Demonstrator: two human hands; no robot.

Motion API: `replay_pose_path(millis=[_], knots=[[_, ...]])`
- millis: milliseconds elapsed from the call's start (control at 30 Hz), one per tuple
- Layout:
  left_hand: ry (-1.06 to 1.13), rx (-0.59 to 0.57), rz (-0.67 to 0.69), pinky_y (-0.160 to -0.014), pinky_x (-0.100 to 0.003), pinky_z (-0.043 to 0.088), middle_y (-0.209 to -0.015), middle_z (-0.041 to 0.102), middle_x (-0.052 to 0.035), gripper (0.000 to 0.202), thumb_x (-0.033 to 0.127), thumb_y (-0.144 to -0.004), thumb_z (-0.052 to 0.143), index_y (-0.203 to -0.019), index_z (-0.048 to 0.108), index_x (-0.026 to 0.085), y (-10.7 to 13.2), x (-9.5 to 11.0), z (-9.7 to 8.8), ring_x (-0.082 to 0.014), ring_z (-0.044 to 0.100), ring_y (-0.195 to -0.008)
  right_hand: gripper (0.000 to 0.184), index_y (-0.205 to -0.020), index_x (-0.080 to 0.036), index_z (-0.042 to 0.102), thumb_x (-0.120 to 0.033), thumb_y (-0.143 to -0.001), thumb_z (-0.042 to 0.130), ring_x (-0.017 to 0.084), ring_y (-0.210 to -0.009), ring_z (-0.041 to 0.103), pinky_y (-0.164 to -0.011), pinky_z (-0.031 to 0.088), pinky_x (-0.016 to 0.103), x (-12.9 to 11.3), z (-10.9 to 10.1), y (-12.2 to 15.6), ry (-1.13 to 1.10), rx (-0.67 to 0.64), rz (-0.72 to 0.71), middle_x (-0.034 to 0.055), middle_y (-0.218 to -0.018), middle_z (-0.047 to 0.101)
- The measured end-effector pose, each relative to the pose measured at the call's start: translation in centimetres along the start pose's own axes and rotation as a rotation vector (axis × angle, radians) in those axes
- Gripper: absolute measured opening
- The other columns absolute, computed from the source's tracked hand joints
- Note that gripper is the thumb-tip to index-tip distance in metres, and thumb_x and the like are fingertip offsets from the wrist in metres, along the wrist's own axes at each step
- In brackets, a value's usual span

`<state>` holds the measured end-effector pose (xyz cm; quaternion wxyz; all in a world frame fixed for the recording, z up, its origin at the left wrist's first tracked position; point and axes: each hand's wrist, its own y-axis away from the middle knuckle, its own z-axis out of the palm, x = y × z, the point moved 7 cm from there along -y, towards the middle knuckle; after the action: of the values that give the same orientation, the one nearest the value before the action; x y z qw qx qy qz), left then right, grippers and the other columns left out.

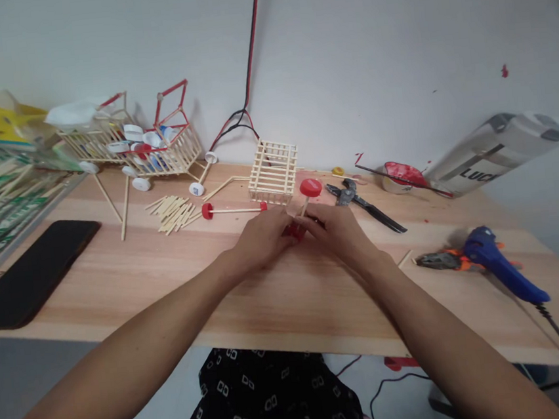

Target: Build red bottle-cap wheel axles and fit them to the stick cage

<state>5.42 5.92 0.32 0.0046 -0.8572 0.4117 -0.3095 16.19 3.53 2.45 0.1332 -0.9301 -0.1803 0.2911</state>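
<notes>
My left hand (267, 237) and my right hand (338, 230) meet at the middle of the table, fingers closed around the lower end of a wooden stick (304, 206). A red bottle cap (311, 187) tops the upright stick, and red also shows between my fingers at its bottom, mostly hidden. Just behind my hands stands a small frame basket of glued sticks (272, 171). Left of it lies another stick with red caps on both ends (235, 210).
Cut sticks (175, 213) lie left, near a black phone (38, 269). Two stick carts, one filled with bottle caps (175, 150), stand behind. To the right are black-handled pliers (371, 207), a blue glue gun (502, 267), orange-handled pliers (440, 260) and a red paint cup (402, 178).
</notes>
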Motion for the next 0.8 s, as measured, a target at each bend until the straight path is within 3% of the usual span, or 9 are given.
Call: replay_pose_path(millis=[500,800], knots=[[-0.013,0.015,0.029,-0.083,-0.036,0.048,-0.105,0.064,-0.0056,0.017,0.020,-0.082,0.059,-0.098,0.065,0.020,0.08,0.15,-0.08,-0.0213,0.058,-0.097,0.028,-0.066,-0.018,0.054,-0.029,-0.091,0.049,0.012,-0.058,0.046,-0.057,0.031,0.025,-0.14,-0.01,-0.07,-0.003,-0.006,0.003,0.0007,-0.064,0.058],[-0.017,0.002,0.005,-0.082,-0.035,0.048,-0.100,0.064,-0.0056,0.012,0.022,-0.082,0.060,-0.092,0.066,0.019,-0.03,0.01,0.03,-0.0209,0.058,-0.094,0.030,-0.063,-0.018,0.051,-0.030,-0.091,0.050,0.011,-0.057,0.044,-0.056,0.029,0.025,-0.07,0.06,-0.09,0.005,-0.004,-0.001,-0.0002,-0.061,0.054]])
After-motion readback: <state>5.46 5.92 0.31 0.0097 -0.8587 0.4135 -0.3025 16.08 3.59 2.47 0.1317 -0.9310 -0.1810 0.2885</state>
